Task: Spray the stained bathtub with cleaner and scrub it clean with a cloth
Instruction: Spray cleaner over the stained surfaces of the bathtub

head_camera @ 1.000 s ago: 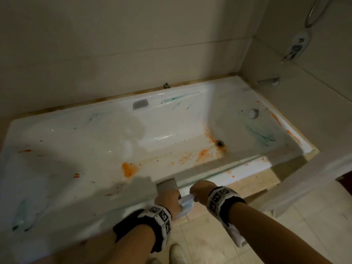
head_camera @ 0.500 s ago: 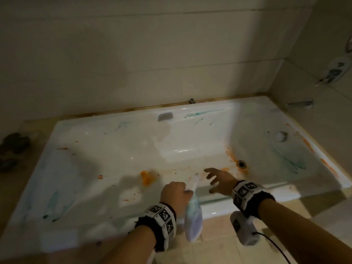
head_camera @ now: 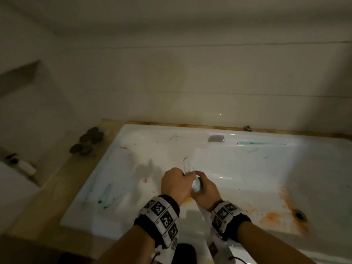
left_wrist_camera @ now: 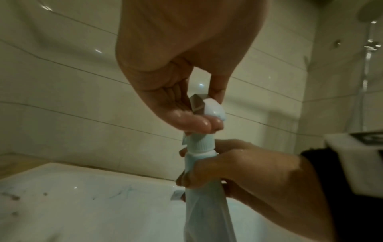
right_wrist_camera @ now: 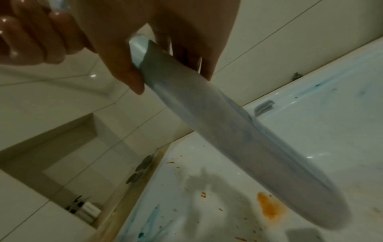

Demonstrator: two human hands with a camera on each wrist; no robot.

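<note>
Over the stained bathtub (head_camera: 247,168), the right hand (left_wrist_camera: 259,173) wraps the spray bottle (left_wrist_camera: 205,204) neck to steady it, while the left hand (left_wrist_camera: 178,68) pinches its nozzle (left_wrist_camera: 213,109), likely adjusting it before spraying.

A home bathroom: a white stained bathtub (head_camera: 238,168) sits against glossy tiled walls (head_camera: 190,73). Left of the tub, a wall niche (right_wrist_camera: 62,163) holds small bottles; right of it hangs a shower hose (left_wrist_camera: 366,54).
</note>
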